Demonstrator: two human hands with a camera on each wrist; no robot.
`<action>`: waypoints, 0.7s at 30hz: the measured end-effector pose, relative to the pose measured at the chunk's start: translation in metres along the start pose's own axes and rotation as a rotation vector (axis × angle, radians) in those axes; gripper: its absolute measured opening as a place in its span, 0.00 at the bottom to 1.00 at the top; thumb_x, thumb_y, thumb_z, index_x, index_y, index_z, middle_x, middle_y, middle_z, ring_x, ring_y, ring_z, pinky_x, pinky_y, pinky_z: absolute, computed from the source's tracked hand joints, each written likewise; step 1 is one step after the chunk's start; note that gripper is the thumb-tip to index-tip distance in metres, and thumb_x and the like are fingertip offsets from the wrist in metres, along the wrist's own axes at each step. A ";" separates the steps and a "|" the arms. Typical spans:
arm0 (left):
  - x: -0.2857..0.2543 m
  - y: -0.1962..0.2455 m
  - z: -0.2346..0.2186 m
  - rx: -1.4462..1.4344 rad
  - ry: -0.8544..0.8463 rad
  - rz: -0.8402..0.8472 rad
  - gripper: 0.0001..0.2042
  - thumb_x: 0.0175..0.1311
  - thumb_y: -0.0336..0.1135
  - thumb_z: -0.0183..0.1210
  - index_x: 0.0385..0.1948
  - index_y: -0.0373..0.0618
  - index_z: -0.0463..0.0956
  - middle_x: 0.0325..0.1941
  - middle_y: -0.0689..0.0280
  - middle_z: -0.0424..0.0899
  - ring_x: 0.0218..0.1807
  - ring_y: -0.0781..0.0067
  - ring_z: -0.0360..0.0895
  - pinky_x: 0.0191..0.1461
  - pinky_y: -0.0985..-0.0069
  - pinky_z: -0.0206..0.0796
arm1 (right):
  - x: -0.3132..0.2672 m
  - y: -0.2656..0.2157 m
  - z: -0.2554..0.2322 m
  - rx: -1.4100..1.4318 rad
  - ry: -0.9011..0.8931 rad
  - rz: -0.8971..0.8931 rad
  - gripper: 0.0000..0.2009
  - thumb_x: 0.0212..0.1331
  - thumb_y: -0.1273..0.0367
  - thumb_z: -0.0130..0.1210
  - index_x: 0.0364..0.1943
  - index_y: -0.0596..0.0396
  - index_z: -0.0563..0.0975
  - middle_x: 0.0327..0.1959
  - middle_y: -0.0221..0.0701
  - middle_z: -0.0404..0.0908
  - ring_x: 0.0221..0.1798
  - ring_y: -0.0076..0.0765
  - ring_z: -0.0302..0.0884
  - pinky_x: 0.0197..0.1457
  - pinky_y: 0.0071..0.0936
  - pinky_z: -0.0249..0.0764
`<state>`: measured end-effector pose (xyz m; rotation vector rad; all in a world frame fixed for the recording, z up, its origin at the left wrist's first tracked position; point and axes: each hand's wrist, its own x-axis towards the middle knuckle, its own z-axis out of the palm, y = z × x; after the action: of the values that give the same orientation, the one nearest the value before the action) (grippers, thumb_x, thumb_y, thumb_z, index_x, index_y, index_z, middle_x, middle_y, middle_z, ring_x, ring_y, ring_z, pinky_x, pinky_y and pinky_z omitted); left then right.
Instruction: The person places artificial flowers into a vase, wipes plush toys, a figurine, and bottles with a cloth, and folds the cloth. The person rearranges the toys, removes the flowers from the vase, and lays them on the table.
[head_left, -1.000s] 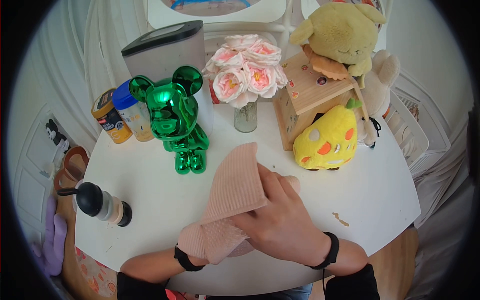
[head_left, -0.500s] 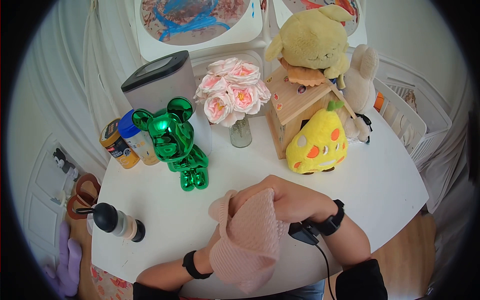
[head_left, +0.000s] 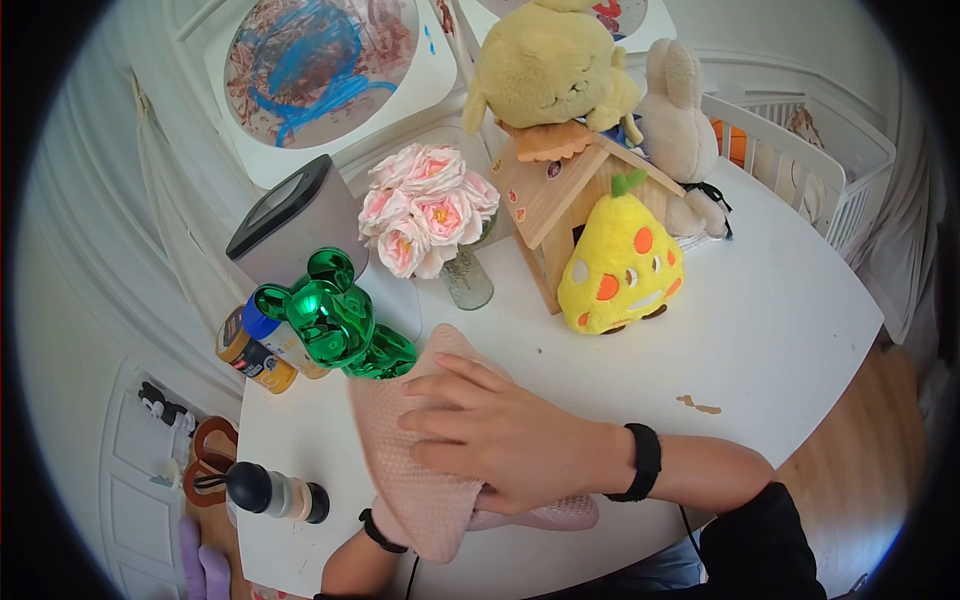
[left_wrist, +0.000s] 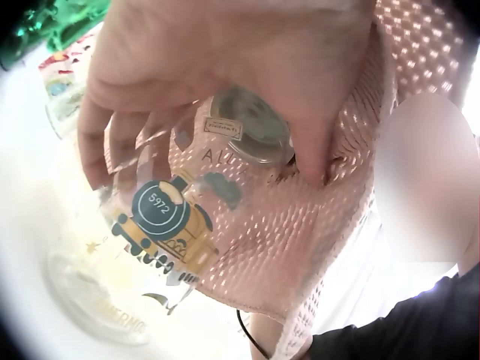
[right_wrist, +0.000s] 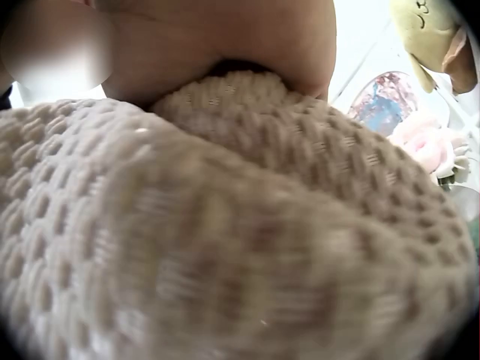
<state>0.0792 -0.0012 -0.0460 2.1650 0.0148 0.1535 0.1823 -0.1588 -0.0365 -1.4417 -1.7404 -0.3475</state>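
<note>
A pink textured cloth (head_left: 400, 450) drapes over the left hand in the head view, where only that wrist shows. In the left wrist view the left hand (left_wrist: 232, 60) curls its fingers and thumb around a clear cup (left_wrist: 161, 214) printed with a train; part of the cloth (left_wrist: 292, 247) lies against the cup. The right hand (head_left: 510, 430) rests on top of the cloth, fingers extended and slightly spread, thumb hidden. Close up in the right wrist view, the cloth (right_wrist: 225, 225) fills the picture below the right hand (right_wrist: 217, 45).
A green shiny bear figure (head_left: 335, 320) stands just beyond the cloth, with two jars left of it and a black-topped bottle (head_left: 275, 492) nearer. Behind are a grey bin (head_left: 300, 220), roses in a glass vase (head_left: 468, 280), a wooden house (head_left: 555, 205) and a yellow plush (head_left: 625, 270).
The head view has turned and shifted. The right hand, earlier bent into the bunched cloth, now lies over it with fingers extended. The cloth has spread out toward the green figure.
</note>
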 end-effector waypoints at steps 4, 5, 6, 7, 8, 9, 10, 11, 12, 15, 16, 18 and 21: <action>0.000 -0.008 0.000 -0.030 -0.034 -0.015 0.36 0.65 0.40 0.66 0.70 0.38 0.57 0.66 0.57 0.73 0.63 0.69 0.76 0.64 0.69 0.71 | 0.002 -0.016 -0.006 -0.265 -0.201 -0.035 0.21 0.42 0.63 0.69 0.43 0.53 0.78 0.51 0.33 0.78 0.60 0.45 0.71 0.69 0.40 0.63; -0.001 -0.010 0.000 -0.041 -0.039 -0.021 0.36 0.65 0.40 0.66 0.70 0.38 0.57 0.66 0.57 0.73 0.63 0.69 0.76 0.64 0.69 0.71 | 0.002 -0.019 -0.008 -0.260 -0.199 -0.029 0.21 0.42 0.63 0.69 0.43 0.53 0.78 0.51 0.33 0.78 0.60 0.45 0.71 0.69 0.40 0.63; -0.004 -0.014 0.000 -0.054 -0.044 -0.028 0.36 0.65 0.40 0.66 0.70 0.38 0.57 0.66 0.57 0.73 0.63 0.69 0.76 0.64 0.69 0.71 | 0.002 -0.022 -0.010 -0.159 -0.220 0.058 0.21 0.44 0.64 0.68 0.44 0.53 0.78 0.49 0.34 0.79 0.58 0.45 0.72 0.69 0.40 0.63; -0.008 -0.018 -0.001 -0.066 -0.049 -0.035 0.36 0.65 0.40 0.67 0.70 0.38 0.57 0.66 0.57 0.73 0.63 0.69 0.76 0.64 0.69 0.71 | 0.001 -0.022 -0.012 -0.058 -0.240 0.144 0.20 0.45 0.64 0.68 0.44 0.54 0.78 0.48 0.35 0.79 0.57 0.46 0.72 0.68 0.39 0.64; -0.012 -0.023 -0.003 -0.078 -0.053 -0.040 0.36 0.65 0.40 0.67 0.70 0.38 0.57 0.66 0.58 0.73 0.63 0.69 0.76 0.64 0.69 0.71 | 0.001 -0.019 -0.014 -0.054 -0.238 0.149 0.20 0.45 0.64 0.68 0.44 0.54 0.78 0.48 0.35 0.79 0.57 0.46 0.72 0.68 0.39 0.64; -0.013 -0.025 -0.004 -0.090 -0.056 -0.043 0.36 0.65 0.40 0.67 0.70 0.38 0.57 0.66 0.58 0.73 0.63 0.69 0.76 0.64 0.69 0.71 | 0.001 -0.014 -0.017 0.162 -0.272 0.220 0.20 0.47 0.65 0.67 0.46 0.54 0.78 0.49 0.37 0.79 0.58 0.47 0.72 0.68 0.39 0.64; -0.011 -0.026 -0.003 -0.101 -0.057 -0.044 0.36 0.65 0.40 0.67 0.70 0.38 0.57 0.66 0.58 0.73 0.62 0.69 0.76 0.64 0.69 0.71 | 0.001 -0.008 -0.019 0.377 -0.303 0.289 0.20 0.49 0.66 0.66 0.48 0.55 0.78 0.50 0.38 0.79 0.60 0.48 0.71 0.67 0.39 0.65; -0.008 -0.025 -0.002 -0.114 -0.055 -0.046 0.36 0.65 0.40 0.67 0.70 0.38 0.57 0.66 0.58 0.73 0.62 0.69 0.76 0.64 0.69 0.71 | -0.001 -0.002 -0.020 0.378 -0.304 0.289 0.20 0.49 0.66 0.66 0.48 0.55 0.78 0.50 0.38 0.79 0.60 0.48 0.71 0.67 0.39 0.65; -0.005 -0.024 0.000 -0.128 -0.052 -0.048 0.36 0.65 0.40 0.67 0.70 0.38 0.57 0.66 0.58 0.73 0.62 0.68 0.76 0.64 0.69 0.71 | -0.002 0.004 -0.021 0.522 -0.250 0.323 0.22 0.49 0.67 0.65 0.51 0.55 0.77 0.54 0.40 0.77 0.62 0.50 0.70 0.67 0.40 0.66; 0.004 -0.022 0.002 -0.164 -0.036 -0.054 0.36 0.65 0.40 0.67 0.70 0.38 0.57 0.66 0.58 0.73 0.62 0.68 0.76 0.64 0.69 0.71 | -0.002 0.009 -0.024 0.382 0.016 0.255 0.25 0.49 0.68 0.65 0.55 0.56 0.76 0.57 0.43 0.75 0.64 0.53 0.68 0.64 0.44 0.67; 0.004 -0.022 0.002 -0.177 -0.029 -0.058 0.36 0.65 0.40 0.67 0.70 0.38 0.57 0.66 0.58 0.73 0.62 0.68 0.76 0.64 0.69 0.71 | -0.001 0.008 -0.024 0.097 0.225 0.153 0.25 0.49 0.67 0.66 0.55 0.57 0.76 0.57 0.44 0.74 0.64 0.54 0.67 0.62 0.46 0.68; -0.006 -0.031 -0.008 -0.203 -0.014 -0.062 0.36 0.65 0.40 0.67 0.70 0.38 0.56 0.66 0.58 0.73 0.62 0.68 0.76 0.64 0.69 0.71 | 0.000 -0.003 -0.019 0.159 0.130 0.138 0.29 0.47 0.68 0.67 0.58 0.55 0.74 0.62 0.45 0.71 0.65 0.55 0.67 0.65 0.47 0.67; -0.024 -0.044 -0.018 -0.242 -0.005 -0.076 0.36 0.65 0.41 0.67 0.70 0.38 0.56 0.66 0.58 0.73 0.62 0.68 0.76 0.64 0.69 0.71 | 0.000 -0.009 -0.012 0.197 0.020 0.089 0.32 0.45 0.68 0.69 0.60 0.54 0.73 0.64 0.46 0.69 0.65 0.55 0.68 0.66 0.47 0.67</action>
<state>0.0551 0.0373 -0.0750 1.9207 0.0719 0.1009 0.1793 -0.1701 -0.0264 -1.3627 -1.6401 -0.1381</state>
